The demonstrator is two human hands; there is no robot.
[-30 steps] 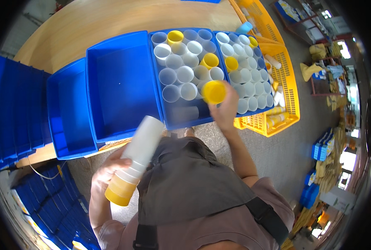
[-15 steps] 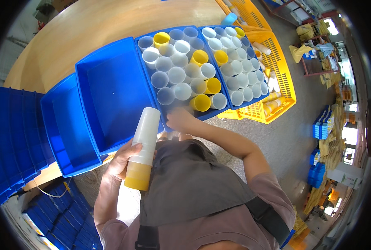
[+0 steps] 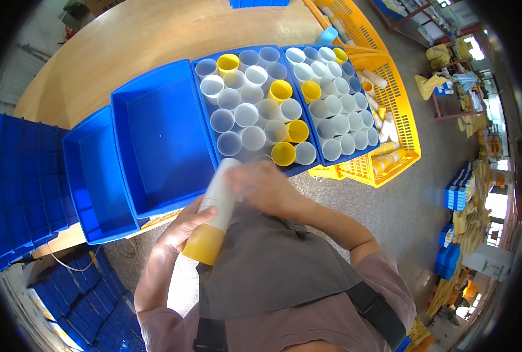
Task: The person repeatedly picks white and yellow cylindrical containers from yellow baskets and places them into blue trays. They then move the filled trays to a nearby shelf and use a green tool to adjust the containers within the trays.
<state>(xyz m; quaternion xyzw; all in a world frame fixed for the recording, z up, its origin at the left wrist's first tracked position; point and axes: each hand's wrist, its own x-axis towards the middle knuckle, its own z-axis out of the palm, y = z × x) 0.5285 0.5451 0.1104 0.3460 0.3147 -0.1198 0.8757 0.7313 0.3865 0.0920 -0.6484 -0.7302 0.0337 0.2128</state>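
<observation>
My left hand (image 3: 186, 226) is closed around a tall stack of nested plastic cups (image 3: 206, 239), yellow at the lower end and whitish above. The stack leans up and to the right over my apron. At its upper end is my right hand (image 3: 270, 189), its fingers smeared by motion, so a grip on a cup cannot be made out. Just beyond lies a blue tray (image 3: 207, 126) holding upright frosted cups (image 3: 247, 114) and several yellow cups (image 3: 281, 90). Beside my right hand, a frosted cup's rim (image 3: 265, 159) shows at the tray's near side.
Left of the filled tray are a bare blue tray (image 3: 161, 135), a smaller blue tray (image 3: 100, 182) and stacked blue bins (image 3: 23, 188). A second cup-filled tray (image 3: 361, 154) and yellow crates (image 3: 410, 138) stand to the right. The wooden table (image 3: 173, 32) extends behind.
My right hand has moved from the tray's near corner back to the upper end of the stack. A cup rim now shows at that near side. The stack tilts further right.
</observation>
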